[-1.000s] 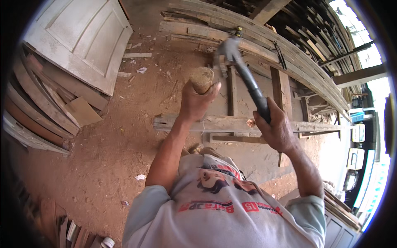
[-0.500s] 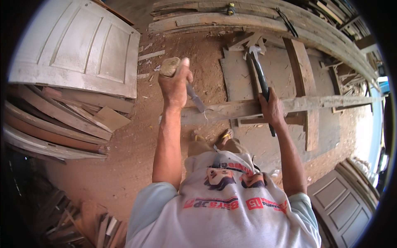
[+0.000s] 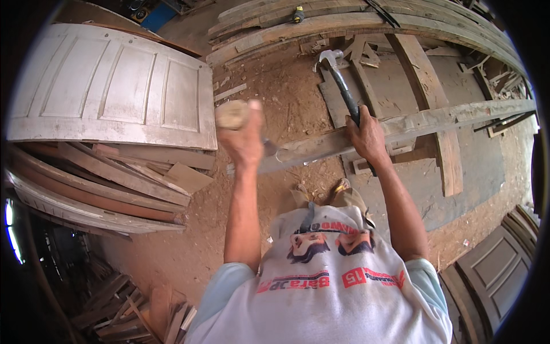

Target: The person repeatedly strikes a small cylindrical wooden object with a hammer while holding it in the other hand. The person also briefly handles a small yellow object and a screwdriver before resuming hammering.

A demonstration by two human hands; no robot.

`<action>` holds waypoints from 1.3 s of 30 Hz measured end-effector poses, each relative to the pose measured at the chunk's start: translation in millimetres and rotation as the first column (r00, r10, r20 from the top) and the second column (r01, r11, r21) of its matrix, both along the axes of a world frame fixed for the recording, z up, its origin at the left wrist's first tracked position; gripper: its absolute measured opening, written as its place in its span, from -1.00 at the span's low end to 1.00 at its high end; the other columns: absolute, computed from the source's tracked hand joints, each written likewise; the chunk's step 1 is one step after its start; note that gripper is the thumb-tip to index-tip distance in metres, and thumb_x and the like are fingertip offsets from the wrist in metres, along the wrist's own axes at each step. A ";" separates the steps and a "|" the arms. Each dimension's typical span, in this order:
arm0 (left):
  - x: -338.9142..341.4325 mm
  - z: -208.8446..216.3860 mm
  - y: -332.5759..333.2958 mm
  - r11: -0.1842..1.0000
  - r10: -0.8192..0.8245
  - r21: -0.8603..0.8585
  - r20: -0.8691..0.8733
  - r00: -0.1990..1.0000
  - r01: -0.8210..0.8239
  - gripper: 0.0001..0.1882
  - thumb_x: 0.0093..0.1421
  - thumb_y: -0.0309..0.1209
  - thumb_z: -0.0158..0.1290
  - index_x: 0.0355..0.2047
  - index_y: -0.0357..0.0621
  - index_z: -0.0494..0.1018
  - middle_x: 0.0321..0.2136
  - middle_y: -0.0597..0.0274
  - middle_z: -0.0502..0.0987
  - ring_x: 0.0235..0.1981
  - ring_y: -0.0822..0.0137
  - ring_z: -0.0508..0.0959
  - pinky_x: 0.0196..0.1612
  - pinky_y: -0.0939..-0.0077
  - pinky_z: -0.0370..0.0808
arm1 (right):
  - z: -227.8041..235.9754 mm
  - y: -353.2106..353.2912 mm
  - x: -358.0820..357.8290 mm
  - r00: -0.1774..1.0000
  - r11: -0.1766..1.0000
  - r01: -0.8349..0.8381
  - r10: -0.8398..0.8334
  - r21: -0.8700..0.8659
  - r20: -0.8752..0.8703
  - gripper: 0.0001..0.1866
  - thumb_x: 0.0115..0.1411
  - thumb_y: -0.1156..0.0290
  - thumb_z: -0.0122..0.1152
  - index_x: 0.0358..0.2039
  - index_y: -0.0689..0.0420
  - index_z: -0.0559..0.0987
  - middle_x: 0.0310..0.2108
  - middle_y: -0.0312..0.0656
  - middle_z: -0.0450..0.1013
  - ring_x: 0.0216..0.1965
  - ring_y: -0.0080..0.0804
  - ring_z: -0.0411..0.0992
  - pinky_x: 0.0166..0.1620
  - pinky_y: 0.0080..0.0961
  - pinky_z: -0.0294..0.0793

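My left hand (image 3: 243, 144) is closed around a chisel with a thick, round-topped wooden handle (image 3: 231, 115). The hand and handle are blurred, and most of the blade is hidden behind the hand. Both are over the left end of a long wooden beam (image 3: 427, 121), which lies crosswise in front of me. Farther right, my right hand (image 3: 368, 137) grips a claw hammer (image 3: 342, 86) by its dark handle. Its metal head points up and away from me, tilted left, above the beam.
A whitish panelled door (image 3: 129, 86) lies on stacked boards (image 3: 123, 172) at the left. A plank (image 3: 421, 86) passes under the beam. Long timbers (image 3: 349, 23) with a small yellow-black tool (image 3: 298, 14) lie at the back. Another door (image 3: 495, 269) stands lower right; scrap wood (image 3: 134, 309) lies lower left.
The view has turned a little left. My left hand has come down nearer the beam, hiding the chisel blade that showed before. The hammer leans farther left in my right hand.
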State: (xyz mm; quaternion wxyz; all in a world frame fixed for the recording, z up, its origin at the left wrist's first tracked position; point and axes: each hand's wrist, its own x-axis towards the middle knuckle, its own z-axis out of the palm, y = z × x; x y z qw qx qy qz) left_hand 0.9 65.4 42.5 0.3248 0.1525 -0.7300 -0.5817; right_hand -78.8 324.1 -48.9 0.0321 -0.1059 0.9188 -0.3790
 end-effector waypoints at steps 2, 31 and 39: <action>16.2 16.7 49.1 0.815 -0.403 -0.421 0.081 0.912 0.397 -0.60 0.08 -0.40 0.40 -0.11 -0.03 0.49 -0.25 0.25 0.57 -0.25 0.30 0.63 -0.17 0.45 0.63 | 1.3 -2.3 4.4 1.000 1.000 0.008 -0.008 -0.006 0.020 -0.65 0.31 0.20 0.20 -0.16 0.22 0.37 -0.44 0.26 0.50 -0.33 0.31 0.49 -0.25 0.10 0.42; 46.3 -40.6 53.3 0.403 -0.914 -0.544 -0.194 0.357 0.736 -0.23 -0.19 -0.16 0.49 0.05 -0.11 0.47 -0.34 0.23 0.53 -0.40 0.21 0.63 -0.37 0.33 0.64 | 34.5 20.8 235.0 0.688 0.649 0.686 -0.726 -0.328 0.001 -0.78 0.38 0.31 0.18 -0.25 0.23 0.54 -0.38 -0.21 0.61 -0.30 -0.52 0.47 -0.14 -0.48 0.39; 46.4 -37.4 52.3 0.423 -0.906 -0.498 -0.212 0.367 0.757 -0.25 -0.13 -0.13 0.46 0.07 -0.13 0.47 -0.32 0.19 0.56 -0.38 0.20 0.64 -0.34 0.31 0.63 | 46.6 12.2 253.9 0.669 0.632 0.696 -0.743 -0.341 -0.014 -0.82 0.39 0.37 0.14 -0.23 0.25 0.48 -0.38 -0.12 0.61 -0.30 -0.43 0.53 -0.09 -0.42 0.44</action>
